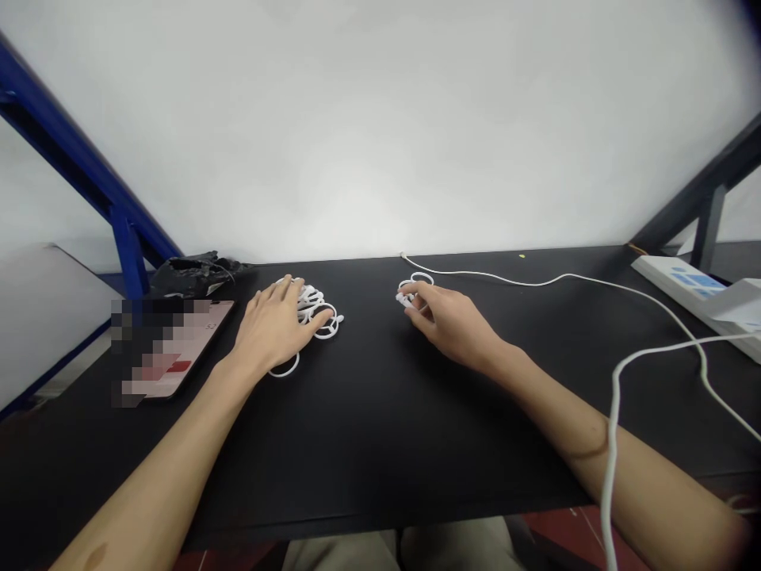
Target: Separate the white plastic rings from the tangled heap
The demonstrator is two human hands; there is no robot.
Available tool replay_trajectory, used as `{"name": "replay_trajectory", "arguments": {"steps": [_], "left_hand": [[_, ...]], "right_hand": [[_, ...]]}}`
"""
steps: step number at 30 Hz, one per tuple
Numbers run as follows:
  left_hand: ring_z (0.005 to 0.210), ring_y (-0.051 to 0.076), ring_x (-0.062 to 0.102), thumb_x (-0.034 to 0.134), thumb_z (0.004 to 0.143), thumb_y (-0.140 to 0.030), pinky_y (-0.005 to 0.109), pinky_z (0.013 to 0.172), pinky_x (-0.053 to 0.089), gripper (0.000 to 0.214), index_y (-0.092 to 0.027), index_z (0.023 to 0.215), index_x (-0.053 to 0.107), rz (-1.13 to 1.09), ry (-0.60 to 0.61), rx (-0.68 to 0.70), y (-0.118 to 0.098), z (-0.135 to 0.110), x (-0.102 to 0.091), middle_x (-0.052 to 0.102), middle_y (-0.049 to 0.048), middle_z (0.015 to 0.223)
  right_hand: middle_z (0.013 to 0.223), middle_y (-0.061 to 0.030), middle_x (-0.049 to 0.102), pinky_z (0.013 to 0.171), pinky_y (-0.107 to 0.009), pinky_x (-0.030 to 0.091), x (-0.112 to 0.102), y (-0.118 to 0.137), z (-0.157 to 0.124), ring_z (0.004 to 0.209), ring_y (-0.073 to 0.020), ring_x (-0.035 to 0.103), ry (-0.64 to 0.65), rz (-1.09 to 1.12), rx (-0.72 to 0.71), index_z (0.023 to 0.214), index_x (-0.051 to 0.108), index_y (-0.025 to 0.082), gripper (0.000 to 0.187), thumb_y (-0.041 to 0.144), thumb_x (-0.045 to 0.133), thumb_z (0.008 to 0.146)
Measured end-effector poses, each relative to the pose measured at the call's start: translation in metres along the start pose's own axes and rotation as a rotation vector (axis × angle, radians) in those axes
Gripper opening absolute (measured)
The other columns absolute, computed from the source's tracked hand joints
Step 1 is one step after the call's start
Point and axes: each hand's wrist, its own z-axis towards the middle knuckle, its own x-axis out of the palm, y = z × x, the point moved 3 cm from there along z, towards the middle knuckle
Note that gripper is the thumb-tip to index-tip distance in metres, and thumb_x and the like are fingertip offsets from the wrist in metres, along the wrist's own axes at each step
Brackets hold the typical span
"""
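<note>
My left hand (pixel 274 321) lies palm down with its fingers stretched out over a heap of white ring-shaped plastic pieces (pixel 326 323), partly covering it. One thin white ring (pixel 286 369) pokes out below that palm. Farther right, my right hand (pixel 445 317) has thumb and fingers pinched round a small white piece with round loops (pixel 422 278), at or just above the black tabletop. Its fingers hide part of this piece, and its exact kind cannot be made out.
A phone (pixel 196 349), partly pixelated, lies left of my left hand. Behind it sits a crumpled black bag (pixel 193 274). A white cable (pixel 505 280) crosses the black table (pixel 357 444) and passes over my right forearm. A white box (pixel 683 277) stands at right, near metal braces.
</note>
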Motion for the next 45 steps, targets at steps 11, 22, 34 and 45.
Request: {"name": "replay_trajectory", "arguments": {"steps": [11,22,34,45], "left_hand": [[0.116,0.037,0.055,0.049,0.080,-0.068,0.048,0.100,0.042,0.071,-0.010,0.121,0.050,-0.110,-0.037,-0.058,0.002,0.002,-0.002,0.062,0.0207,0.118],[0.147,0.035,0.014,0.028,0.086,-0.076,0.055,0.118,0.014,0.091,-0.012,0.151,0.029,-0.087,0.078,0.067,0.005,0.007,0.012,0.019,0.0119,0.160],[0.136,0.025,0.042,0.024,0.098,-0.050,0.045,0.116,0.028,0.057,-0.014,0.131,0.054,-0.338,-0.251,0.046,0.022,0.000,-0.026,0.051,0.0125,0.143],[0.146,0.032,0.021,0.035,0.092,-0.059,0.050,0.117,0.024,0.076,-0.016,0.153,0.020,-0.153,0.057,0.130,0.044,-0.062,0.006,0.018,0.0114,0.161]], "right_hand": [[0.086,-0.0032,0.067,0.076,-0.030,0.044,0.005,-0.001,0.000,0.082,-0.0188,0.056,-0.031,0.058,-0.084,0.121,0.061,0.023,0.032,0.017,0.052,0.091],[0.091,-0.0047,0.059,0.073,-0.027,0.045,0.013,-0.002,0.001,0.076,-0.0141,0.055,0.022,0.128,-0.127,0.091,0.059,0.018,0.018,0.006,0.054,0.079],[0.110,-0.0094,0.057,0.069,-0.033,0.046,0.012,-0.013,0.000,0.088,-0.0215,0.059,0.003,-0.149,0.055,0.105,0.054,0.020,0.020,0.027,0.059,0.087],[0.088,-0.0023,0.068,0.069,-0.029,0.046,0.011,-0.016,0.002,0.077,-0.0157,0.061,-0.025,0.112,0.090,0.089,0.058,0.020,0.003,0.022,0.057,0.087]]}}
